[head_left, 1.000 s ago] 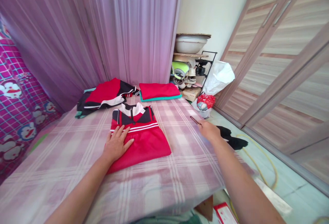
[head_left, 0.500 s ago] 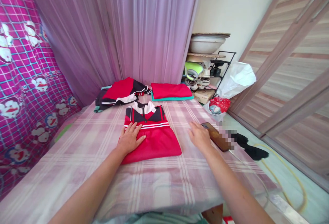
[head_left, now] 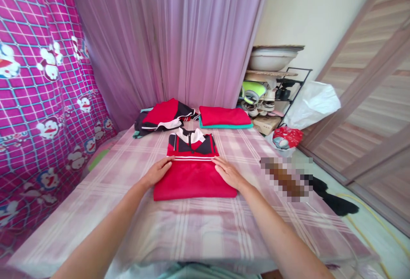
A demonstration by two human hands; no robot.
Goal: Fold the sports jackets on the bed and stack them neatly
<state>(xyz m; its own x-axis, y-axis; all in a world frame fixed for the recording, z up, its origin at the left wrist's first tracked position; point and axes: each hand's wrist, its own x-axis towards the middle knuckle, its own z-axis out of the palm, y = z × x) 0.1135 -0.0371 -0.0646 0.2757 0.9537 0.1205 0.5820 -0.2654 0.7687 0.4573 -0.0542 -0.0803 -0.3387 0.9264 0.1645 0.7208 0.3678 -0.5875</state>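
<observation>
A folded red jacket (head_left: 194, 181) lies in front of me, its white collar and dark zipped chest at the far end and white stripes across its middle. My left hand (head_left: 158, 170) rests on the jacket's left edge, fingers stretched out by the stripes. On the opposite edge lies my right hand (head_left: 228, 171), also flat with fingers extended. Neither hand grasps the cloth. Beyond the jacket, a folded red cloth (head_left: 224, 116) is stacked on a teal one (head_left: 229, 126). A loose red, black and white garment (head_left: 165, 114) lies to its left.
A plaid sheet (head_left: 112, 185) covers the surface. A partly pixelated phone-like object (head_left: 285, 181) with a cable lies at the right edge. Past that edge stand a shoe rack (head_left: 296, 85) bearing a basin (head_left: 272, 59), and a white plastic bag (head_left: 315, 102). Purple curtains (head_left: 173, 40) hang behind.
My right hand has moved left from beside the phone onto the jacket's right edge. My left hand has shifted to its left edge. The jacket sits straighter, and the view has turned slightly left.
</observation>
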